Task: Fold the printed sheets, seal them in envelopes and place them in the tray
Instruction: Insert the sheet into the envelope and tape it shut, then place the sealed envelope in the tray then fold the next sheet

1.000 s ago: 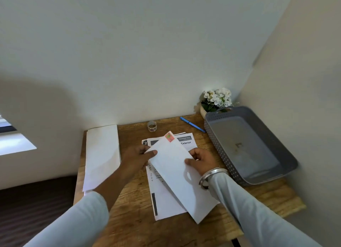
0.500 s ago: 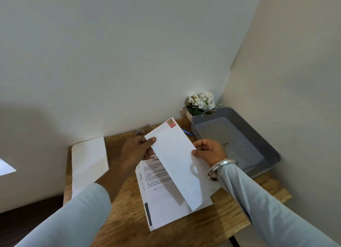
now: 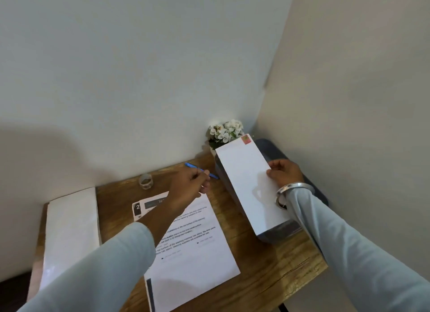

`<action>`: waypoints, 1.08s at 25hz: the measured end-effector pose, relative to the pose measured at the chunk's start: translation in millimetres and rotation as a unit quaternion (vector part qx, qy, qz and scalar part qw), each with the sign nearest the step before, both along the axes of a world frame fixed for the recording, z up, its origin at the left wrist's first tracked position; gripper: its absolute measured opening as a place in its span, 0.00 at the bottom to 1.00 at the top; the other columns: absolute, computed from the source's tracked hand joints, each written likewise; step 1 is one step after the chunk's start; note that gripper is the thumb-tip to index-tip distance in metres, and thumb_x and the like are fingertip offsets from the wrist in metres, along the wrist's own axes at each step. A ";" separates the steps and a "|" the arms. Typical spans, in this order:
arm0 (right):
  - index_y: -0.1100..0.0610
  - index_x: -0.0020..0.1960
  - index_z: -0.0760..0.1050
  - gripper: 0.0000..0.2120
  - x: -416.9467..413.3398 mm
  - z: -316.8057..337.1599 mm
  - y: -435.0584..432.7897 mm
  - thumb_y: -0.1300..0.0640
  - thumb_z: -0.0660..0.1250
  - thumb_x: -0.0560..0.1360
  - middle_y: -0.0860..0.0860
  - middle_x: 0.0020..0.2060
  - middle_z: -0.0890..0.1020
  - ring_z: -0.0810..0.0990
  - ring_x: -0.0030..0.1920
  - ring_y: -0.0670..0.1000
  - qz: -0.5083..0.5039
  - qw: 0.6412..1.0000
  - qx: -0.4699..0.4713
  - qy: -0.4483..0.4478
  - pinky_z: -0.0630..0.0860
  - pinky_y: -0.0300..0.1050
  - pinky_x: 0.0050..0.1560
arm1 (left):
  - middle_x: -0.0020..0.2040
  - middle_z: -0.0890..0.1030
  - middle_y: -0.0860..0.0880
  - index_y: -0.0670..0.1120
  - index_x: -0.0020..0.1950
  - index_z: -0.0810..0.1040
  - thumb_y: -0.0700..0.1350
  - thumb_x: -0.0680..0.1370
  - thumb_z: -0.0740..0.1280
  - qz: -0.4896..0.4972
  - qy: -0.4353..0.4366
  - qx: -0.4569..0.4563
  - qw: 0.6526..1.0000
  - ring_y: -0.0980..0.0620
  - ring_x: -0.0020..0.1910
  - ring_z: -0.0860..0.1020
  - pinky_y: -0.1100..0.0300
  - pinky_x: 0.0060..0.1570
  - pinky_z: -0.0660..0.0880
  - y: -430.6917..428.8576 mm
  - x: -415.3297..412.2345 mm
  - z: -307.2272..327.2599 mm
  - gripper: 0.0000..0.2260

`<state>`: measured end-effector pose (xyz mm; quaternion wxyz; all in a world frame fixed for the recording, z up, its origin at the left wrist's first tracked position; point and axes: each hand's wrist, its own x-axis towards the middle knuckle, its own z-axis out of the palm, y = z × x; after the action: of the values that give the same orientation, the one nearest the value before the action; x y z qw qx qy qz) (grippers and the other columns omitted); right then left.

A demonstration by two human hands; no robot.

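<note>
The stamped envelope (image 3: 250, 186), gripped by the right hand (image 3: 285, 173), is held over the grey tray (image 3: 311, 188); lowering and release are called for next. The left hand (image 3: 189, 188) hovers loosely curled, empty.

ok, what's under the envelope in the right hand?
The envelope, held by the right hand, hangs over the grey tray. Only the tray's near wall and far rim show; its inside is covered, so whether anything lies there can't be seen.

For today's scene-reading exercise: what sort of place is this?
Probably a small home desk in a room corner: a wooden table holds printed sheets, a grey tray and potted flowers.
</note>
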<state>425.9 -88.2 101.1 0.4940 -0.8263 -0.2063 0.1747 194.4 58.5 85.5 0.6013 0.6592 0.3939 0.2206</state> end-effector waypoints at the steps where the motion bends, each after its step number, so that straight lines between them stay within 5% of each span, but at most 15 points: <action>1: 0.54 0.43 0.80 0.10 11.7 -4.1 1.1 0.69 0.70 0.70 0.53 0.40 0.83 0.81 0.44 0.56 -0.006 1.000 -0.014 -0.006 0.78 0.48 0.50 | 0.42 0.86 0.46 0.43 0.46 0.82 0.49 0.82 0.67 -0.010 0.014 0.015 1.000 0.52 0.37 0.82 0.55 0.41 0.78 -2.4 4.3 -3.3 0.11; 5: 0.56 0.46 0.80 0.12 34.1 -28.6 6.8 0.70 0.66 0.71 0.54 0.43 0.83 0.80 0.45 0.55 0.012 0.996 -0.083 -0.016 0.72 0.41 0.47 | 0.41 0.86 0.46 0.43 0.45 0.82 0.46 0.81 0.68 -0.017 0.037 0.032 0.999 0.54 0.36 0.83 0.59 0.39 0.77 -11.2 22.1 -17.2 0.09; 10: 0.53 0.50 0.78 0.11 37.6 -64.3 14.4 0.66 0.66 0.72 0.55 0.49 0.83 0.81 0.48 0.57 0.095 0.980 -0.172 -0.028 0.77 0.46 0.51 | 0.41 0.86 0.49 0.44 0.47 0.82 0.47 0.81 0.69 -0.024 0.057 0.040 0.997 0.54 0.38 0.83 0.65 0.35 0.76 -15.1 30.4 -32.8 0.08; 13: 0.51 0.60 0.76 0.14 36.3 -74.0 13.3 0.56 0.67 0.75 0.52 0.54 0.81 0.79 0.50 0.56 0.177 0.942 -0.277 -0.072 0.77 0.49 0.52 | 0.41 0.86 0.49 0.44 0.46 0.83 0.47 0.81 0.69 -0.018 0.061 0.028 0.998 0.55 0.38 0.83 0.65 0.36 0.76 -17.6 31.3 -38.3 0.08; 17: 0.47 0.73 0.65 0.29 36.0 -72.4 12.5 0.46 0.67 0.75 0.54 0.68 0.71 0.73 0.65 0.61 0.239 0.866 -0.403 -0.172 0.75 0.58 0.64 | 0.42 0.86 0.48 0.43 0.47 0.82 0.47 0.80 0.69 -0.002 0.066 0.023 0.998 0.54 0.39 0.83 0.64 0.37 0.77 -15.7 21.7 -46.0 0.09; 24: 0.50 0.71 0.68 0.25 -16.8 -32.0 53.5 0.48 0.68 0.76 0.53 0.70 0.69 0.70 0.68 0.58 0.304 0.899 -0.221 -0.224 0.72 0.55 0.66 | 0.43 0.84 0.53 0.51 0.46 0.82 0.51 0.79 0.69 0.045 0.144 0.089 0.984 0.53 0.42 0.83 0.56 0.42 0.78 1.6 -34.5 -60.1 0.05; 27: 0.49 0.69 0.70 0.22 -63.4 -25.9 75.5 0.49 0.68 0.76 0.52 0.67 0.71 0.73 0.65 0.57 0.377 0.877 -0.176 -0.241 0.74 0.54 0.65 | 0.47 0.83 0.55 0.53 0.48 0.81 0.51 0.80 0.69 0.063 0.184 0.171 0.966 0.54 0.47 0.80 0.56 0.48 0.77 3.7 -67.9 -66.0 0.04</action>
<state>362.5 -12.7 75.2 0.1719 -0.7760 -0.5806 0.1763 126.5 62.2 19.5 0.3816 0.7556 0.4949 0.1965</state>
